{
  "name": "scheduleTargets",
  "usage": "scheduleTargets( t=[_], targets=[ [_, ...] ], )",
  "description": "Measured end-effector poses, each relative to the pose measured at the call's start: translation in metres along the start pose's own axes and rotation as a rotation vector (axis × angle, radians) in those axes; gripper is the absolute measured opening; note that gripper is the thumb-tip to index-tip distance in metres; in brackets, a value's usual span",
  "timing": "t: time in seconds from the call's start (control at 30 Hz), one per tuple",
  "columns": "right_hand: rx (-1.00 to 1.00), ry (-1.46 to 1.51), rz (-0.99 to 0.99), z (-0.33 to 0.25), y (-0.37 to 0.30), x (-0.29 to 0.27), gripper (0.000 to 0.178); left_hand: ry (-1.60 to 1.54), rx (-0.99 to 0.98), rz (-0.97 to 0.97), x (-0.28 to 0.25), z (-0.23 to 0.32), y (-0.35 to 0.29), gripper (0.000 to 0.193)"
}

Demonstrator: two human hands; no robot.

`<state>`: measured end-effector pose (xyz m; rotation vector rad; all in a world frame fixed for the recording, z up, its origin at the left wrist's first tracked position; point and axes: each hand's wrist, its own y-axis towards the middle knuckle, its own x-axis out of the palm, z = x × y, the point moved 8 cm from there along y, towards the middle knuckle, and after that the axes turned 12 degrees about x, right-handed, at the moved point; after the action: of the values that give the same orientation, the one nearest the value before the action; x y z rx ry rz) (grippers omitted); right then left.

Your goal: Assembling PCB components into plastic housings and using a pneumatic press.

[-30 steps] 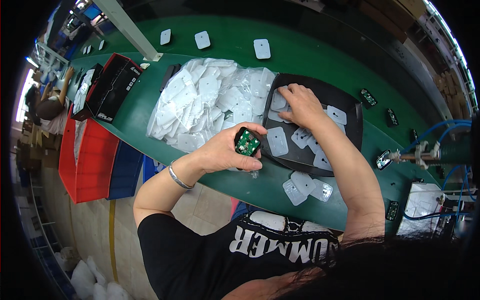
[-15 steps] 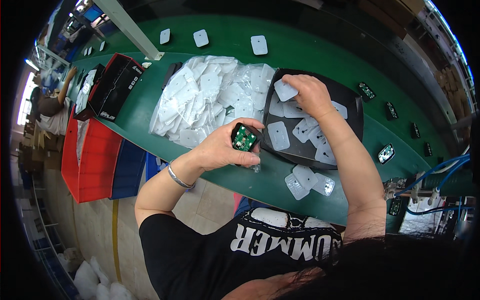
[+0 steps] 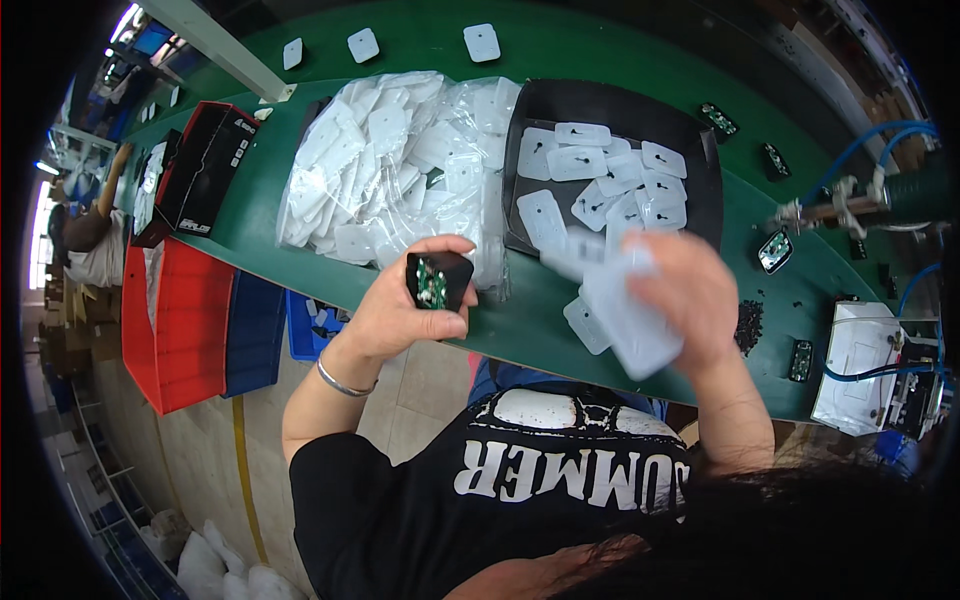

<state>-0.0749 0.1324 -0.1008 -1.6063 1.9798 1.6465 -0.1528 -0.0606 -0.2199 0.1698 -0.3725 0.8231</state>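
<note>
My left hand [image 3: 392, 318] grips a small black housing with a green circuit board [image 3: 432, 288] showing in its open face. Toward the right, my right hand [image 3: 695, 300] is smeared by motion, its fingers on a white plastic cover plate [image 3: 635, 325] that is blurred too. Beneath that plate, another white cover [image 3: 585, 325] lies on the green table near its front edge. Just beyond stands a black tray [image 3: 615, 100] with several white covers [image 3: 577, 163] in it, many with a small dark piece at the middle. A clear bag heaped with white covers [image 3: 365, 150] adjoins the tray's left side.
A black printed box [image 3: 205, 165] stands at the left above red [image 3: 185, 330] and blue bins. Along the green belt lie white covers [image 3: 481, 42] and circuit-board housings [image 3: 717, 120]. At the right are a metal fixture with blue hoses [image 3: 870, 205] and a pile of small black parts [image 3: 749, 325].
My right hand has come from over the tray toward me, bringing a white cover above the table's front part. My left hand has shifted slightly left, still holding the housing. The whole view has shifted.
</note>
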Motion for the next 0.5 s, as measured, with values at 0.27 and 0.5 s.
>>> scheduleTargets(
  t=[0.27,0.5],
  targets=[
    [0.079,0.011,-0.157,0.002,-0.092,0.06,0.024,-0.192,-0.108,0.024,0.03,-0.056,-0.035,0.062],
    [0.175,-0.064,-0.354,0.013,-0.095,0.098,0.033,-0.346,-0.168,0.044,0.055,-0.11,-0.048,0.066]
  ],
)
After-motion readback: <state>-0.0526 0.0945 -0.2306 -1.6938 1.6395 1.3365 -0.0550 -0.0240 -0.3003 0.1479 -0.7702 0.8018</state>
